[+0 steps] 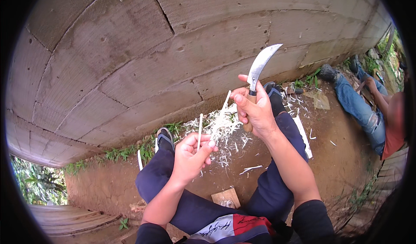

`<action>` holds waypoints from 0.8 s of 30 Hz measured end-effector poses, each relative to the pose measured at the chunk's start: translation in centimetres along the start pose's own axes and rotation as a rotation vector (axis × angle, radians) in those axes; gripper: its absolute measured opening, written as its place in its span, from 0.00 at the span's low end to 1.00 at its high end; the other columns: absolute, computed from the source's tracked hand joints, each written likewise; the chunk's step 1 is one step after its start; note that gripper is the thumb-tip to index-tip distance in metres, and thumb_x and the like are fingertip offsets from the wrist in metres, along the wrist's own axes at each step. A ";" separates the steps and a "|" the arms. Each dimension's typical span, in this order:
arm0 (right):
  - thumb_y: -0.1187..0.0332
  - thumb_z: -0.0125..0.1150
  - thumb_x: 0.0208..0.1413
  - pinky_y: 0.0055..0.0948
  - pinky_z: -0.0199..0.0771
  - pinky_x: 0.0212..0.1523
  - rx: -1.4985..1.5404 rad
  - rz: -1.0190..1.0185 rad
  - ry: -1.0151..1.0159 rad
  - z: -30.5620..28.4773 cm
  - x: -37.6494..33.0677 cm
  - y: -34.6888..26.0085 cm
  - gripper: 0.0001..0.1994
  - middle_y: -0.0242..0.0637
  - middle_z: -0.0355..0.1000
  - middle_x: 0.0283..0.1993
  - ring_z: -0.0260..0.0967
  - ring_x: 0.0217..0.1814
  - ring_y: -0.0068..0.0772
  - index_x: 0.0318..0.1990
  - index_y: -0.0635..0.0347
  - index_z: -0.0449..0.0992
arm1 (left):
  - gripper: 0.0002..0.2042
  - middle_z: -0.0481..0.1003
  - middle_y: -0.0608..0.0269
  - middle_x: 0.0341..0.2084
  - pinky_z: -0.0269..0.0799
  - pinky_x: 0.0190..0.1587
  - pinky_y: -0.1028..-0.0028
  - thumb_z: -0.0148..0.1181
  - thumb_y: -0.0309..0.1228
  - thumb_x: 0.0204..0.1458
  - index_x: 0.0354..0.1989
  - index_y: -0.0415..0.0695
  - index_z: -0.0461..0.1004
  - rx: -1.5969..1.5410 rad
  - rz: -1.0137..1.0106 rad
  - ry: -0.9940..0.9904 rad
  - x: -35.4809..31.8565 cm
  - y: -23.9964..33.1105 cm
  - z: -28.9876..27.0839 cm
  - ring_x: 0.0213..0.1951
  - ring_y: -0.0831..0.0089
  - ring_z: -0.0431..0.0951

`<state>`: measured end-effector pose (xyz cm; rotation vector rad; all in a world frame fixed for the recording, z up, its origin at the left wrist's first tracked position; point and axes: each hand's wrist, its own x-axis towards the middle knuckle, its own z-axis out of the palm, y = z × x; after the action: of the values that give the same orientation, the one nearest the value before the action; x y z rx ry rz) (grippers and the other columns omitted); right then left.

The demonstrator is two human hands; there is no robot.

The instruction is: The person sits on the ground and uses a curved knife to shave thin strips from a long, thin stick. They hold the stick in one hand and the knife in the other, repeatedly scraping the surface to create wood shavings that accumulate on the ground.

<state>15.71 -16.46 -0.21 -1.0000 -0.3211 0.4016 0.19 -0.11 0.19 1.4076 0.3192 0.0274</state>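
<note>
My left hand (193, 155) is closed on a thin pale stick (200, 131) that stands up between its fingers. A second pale strip (225, 106) slants from the left thumb's tip up to the fingertips of my right hand (258, 114); I cannot tell whether the right fingers touch it. The right hand is wrapped round the wooden handle of a curved knife (261, 64), its blade pointing up and bending to the right. Below and between the hands lies a heap of pale shavings (224, 127) on the ground.
A grey block wall (143, 57) rises beyond my feet. Between my legs lies a small wooden block (226, 197). Shavings and a flat pale strip (303, 135) lie by my right leg. At far right another person in torn jeans (359, 107) sits. Weeds (119, 153) line the wall.
</note>
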 end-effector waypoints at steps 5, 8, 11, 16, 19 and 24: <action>0.72 0.69 0.57 0.15 0.61 0.16 0.023 0.066 0.025 0.3 -0.2 0.5 0.35 0.33 0.73 0.39 0.59 0.20 0.12 0.68 0.61 0.55 | 0.10 0.80 0.63 0.31 0.63 0.20 0.86 0.60 0.30 0.62 0.47 0.39 0.74 0.018 -0.033 -0.030 0.0 -0.3 0.1 0.21 0.87 0.71; 0.72 0.68 0.57 0.15 0.62 0.16 0.122 0.075 0.026 0.2 0.0 0.4 0.34 0.33 0.73 0.39 0.60 0.21 0.11 0.68 0.60 0.55 | 0.10 0.80 0.63 0.31 0.64 0.21 0.85 0.59 0.30 0.63 0.47 0.38 0.74 0.030 -0.022 -0.031 0.3 -0.2 0.3 0.21 0.87 0.71; 0.71 0.68 0.58 0.15 0.62 0.17 0.112 0.093 0.014 0.0 0.0 0.1 0.33 0.33 0.72 0.38 0.60 0.21 0.11 0.67 0.60 0.56 | 0.10 0.80 0.64 0.31 0.66 0.23 0.84 0.58 0.30 0.63 0.47 0.37 0.75 0.066 0.022 -0.028 0.5 -0.3 0.7 0.21 0.86 0.71; 0.69 0.70 0.56 0.14 0.62 0.17 -0.014 0.111 -0.057 -0.3 -0.8 0.1 0.34 0.32 0.72 0.38 0.60 0.21 0.11 0.66 0.60 0.57 | 0.08 0.80 0.66 0.29 0.68 0.26 0.83 0.60 0.28 0.62 0.44 0.36 0.77 0.103 0.113 0.014 0.8 -1.1 1.3 0.23 0.86 0.73; 0.69 0.70 0.56 0.14 0.62 0.17 -0.100 0.079 0.002 -0.4 -0.9 0.2 0.33 0.32 0.72 0.37 0.62 0.22 0.11 0.65 0.62 0.58 | 0.07 0.80 0.63 0.30 0.68 0.26 0.85 0.61 0.26 0.60 0.45 0.37 0.76 0.223 0.221 0.073 1.2 -1.5 1.2 0.24 0.86 0.73; 0.71 0.68 0.57 0.15 0.61 0.16 -0.014 0.062 0.034 -0.5 -0.9 0.1 0.29 0.31 0.71 0.36 0.61 0.21 0.11 0.63 0.63 0.61 | 0.07 0.80 0.66 0.29 0.67 0.29 0.84 0.64 0.25 0.58 0.42 0.37 0.78 0.378 0.246 0.139 1.3 -1.9 0.6 0.27 0.87 0.74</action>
<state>15.11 -17.16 -0.60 -1.0316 -0.2632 0.4386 1.25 -0.73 -1.83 1.8188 0.2729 0.2807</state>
